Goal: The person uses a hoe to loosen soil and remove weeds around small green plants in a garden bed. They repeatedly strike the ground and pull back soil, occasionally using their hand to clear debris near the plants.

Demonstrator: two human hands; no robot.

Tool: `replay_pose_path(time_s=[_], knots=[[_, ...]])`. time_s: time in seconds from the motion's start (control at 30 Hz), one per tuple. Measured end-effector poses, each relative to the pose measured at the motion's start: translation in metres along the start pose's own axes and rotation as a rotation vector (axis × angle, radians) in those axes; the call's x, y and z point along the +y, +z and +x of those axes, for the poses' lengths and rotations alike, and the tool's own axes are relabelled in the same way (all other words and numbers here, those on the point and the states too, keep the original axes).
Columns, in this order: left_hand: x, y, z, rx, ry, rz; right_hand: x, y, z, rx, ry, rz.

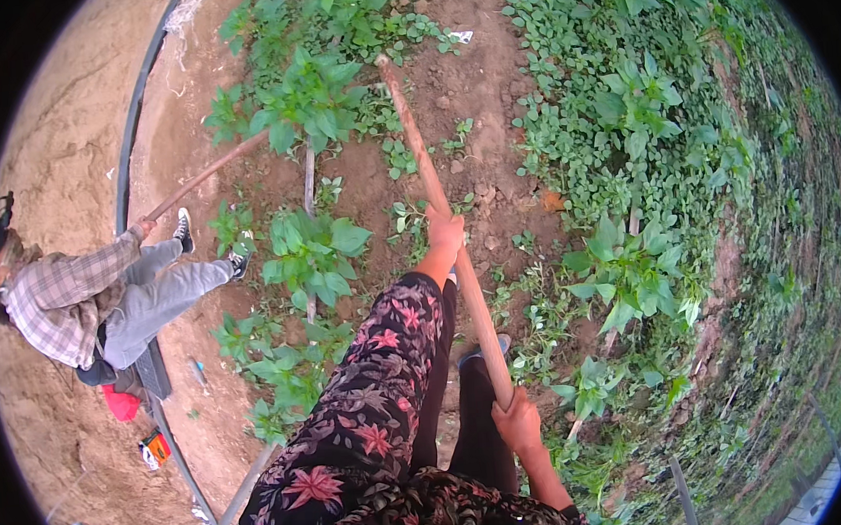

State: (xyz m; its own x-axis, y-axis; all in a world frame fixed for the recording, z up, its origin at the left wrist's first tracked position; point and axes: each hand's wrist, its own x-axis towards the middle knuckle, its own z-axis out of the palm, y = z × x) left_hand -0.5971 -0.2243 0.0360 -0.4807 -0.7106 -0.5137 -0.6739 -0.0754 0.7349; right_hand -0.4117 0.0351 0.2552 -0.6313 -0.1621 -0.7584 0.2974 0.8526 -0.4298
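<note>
I hold a long wooden tool handle (432,175) that slants from my waist out to the bare soil. My left hand (446,232) grips it about halfway along, the floral sleeve reaching out over the ground. My right hand (517,420) is closed round its near end, close to my body. The far tip (385,62) rests on brown earth between leafy green plants (307,101); the tool's head is hidden. My dark shoe (479,353) shows below the handle.
At left another person (96,302) in a plaid shirt and grey trousers works with a long wooden handle (205,176). A black hose (132,136) edges the bed. Dense green plants (623,115) cover the right side. A red object (121,404) lies on the dirt.
</note>
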Motion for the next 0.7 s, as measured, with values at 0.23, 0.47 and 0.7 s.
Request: replay_pose_path(time_s=[0.23,0.47,0.7], knots=[[-0.037,0.002,-0.155,-0.142,-0.268,-0.215,0.106,0.005,-0.095,0.001,0.097,-0.169],[-0.106,-0.018,-0.296,-0.158,-0.349,-0.158,0.180,-0.007,-0.216,-0.114,0.309,-0.204],[-0.120,-0.018,-0.338,-0.223,-0.423,-0.271,0.206,-0.002,-0.241,-0.071,0.311,-0.271]])
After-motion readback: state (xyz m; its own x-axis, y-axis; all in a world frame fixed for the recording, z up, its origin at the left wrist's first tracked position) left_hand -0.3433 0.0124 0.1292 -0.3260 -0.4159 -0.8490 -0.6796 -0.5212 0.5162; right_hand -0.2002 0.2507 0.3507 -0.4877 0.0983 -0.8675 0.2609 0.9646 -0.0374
